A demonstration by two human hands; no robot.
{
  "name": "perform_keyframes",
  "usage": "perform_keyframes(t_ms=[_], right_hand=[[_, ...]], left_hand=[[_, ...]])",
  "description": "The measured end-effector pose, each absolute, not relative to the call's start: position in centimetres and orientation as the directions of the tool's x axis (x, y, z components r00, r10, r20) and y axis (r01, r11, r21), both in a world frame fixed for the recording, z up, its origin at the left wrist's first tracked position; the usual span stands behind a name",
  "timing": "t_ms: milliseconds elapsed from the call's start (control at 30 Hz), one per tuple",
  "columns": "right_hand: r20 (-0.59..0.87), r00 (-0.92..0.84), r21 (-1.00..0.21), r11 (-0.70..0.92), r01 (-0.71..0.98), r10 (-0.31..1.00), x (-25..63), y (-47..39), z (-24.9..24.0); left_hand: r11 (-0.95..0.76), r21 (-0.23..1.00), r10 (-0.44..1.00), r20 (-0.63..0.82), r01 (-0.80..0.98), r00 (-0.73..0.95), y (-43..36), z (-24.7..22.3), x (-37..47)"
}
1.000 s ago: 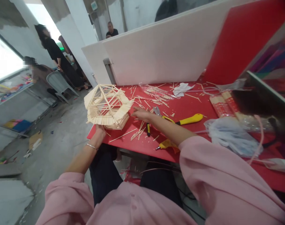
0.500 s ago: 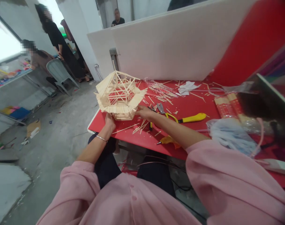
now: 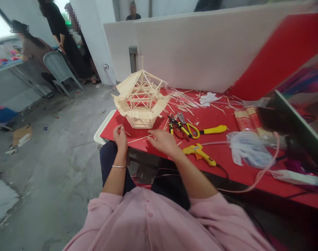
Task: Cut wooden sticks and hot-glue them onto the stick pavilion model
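Note:
A pavilion-like model of thin wooden sticks (image 3: 141, 113) stands on the red tabletop, its tiered roof partly covered and partly bare frame. My left hand (image 3: 120, 136) is at the table's front edge, left of the model's base and apart from it. Its fingers are loosely curled with gaps, and nothing shows in them. My right hand (image 3: 162, 141) hovers low over the table in front of the model, fingers and thumb apart. A loose stick (image 3: 138, 139) lies between my hands, one end close to my right fingertips; whether they touch is unclear.
Right of the model lie pliers (image 3: 178, 125), yellow-handled scissors (image 3: 192, 130) and a yellow glue gun (image 3: 199, 152) with its cord. Loose sticks (image 3: 185, 99), a crumpled tissue (image 3: 208, 99) and a plastic bag (image 3: 246, 148) are farther off. White boards (image 3: 187, 52) stand behind. Other people are at the left.
Both hands have let go of the model's base and drawn back toward me. The model now stands by itself on the table. My view has shifted, showing the glue gun fully.

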State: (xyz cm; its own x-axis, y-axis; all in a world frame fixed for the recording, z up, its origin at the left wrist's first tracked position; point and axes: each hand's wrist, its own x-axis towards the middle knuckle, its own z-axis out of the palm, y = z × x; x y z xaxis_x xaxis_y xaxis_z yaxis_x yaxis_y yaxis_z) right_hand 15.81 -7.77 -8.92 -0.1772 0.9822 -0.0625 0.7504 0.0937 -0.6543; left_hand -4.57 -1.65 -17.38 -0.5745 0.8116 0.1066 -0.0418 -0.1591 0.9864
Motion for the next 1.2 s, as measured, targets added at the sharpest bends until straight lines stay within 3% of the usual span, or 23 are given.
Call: perform_keyframes(t_ms=[100, 233, 400, 700, 1200], right_hand=[[0.100, -0.104, -0.533, 0.142, 0.834, 0.990, 13.3, -9.1, -11.0], [0.211, -0.187, -0.462, 0.267, 0.846, 0.959, 11.1, -9.0, -14.2], [0.302, -0.227, -0.422, 0.344, 0.839, 0.926, 10.6, -8.1, -16.9], [0.449, -0.123, -0.403, 0.324, 0.856, 0.885, 11.7, -7.6, -19.0], [0.500, -0.074, -0.388, 0.299, 0.872, 0.863, 11.7, -8.1, -19.4]], left_hand=[[-0.150, 0.873, 0.862, 0.346, 0.464, -0.371, -3.1, -18.2, -4.7], [-0.208, 0.694, 0.923, 0.372, 0.689, -0.096, -3.7, -18.8, -5.5], [-0.257, 0.635, 0.920, 0.391, 0.729, -0.017, -3.1, -18.9, -5.8], [-0.365, 0.576, 0.879, 0.471, 0.732, 0.067, -2.8, -20.1, -1.9], [-0.417, 0.551, 0.860, 0.496, 0.723, 0.118, -2.9, -20.2, -2.1]])
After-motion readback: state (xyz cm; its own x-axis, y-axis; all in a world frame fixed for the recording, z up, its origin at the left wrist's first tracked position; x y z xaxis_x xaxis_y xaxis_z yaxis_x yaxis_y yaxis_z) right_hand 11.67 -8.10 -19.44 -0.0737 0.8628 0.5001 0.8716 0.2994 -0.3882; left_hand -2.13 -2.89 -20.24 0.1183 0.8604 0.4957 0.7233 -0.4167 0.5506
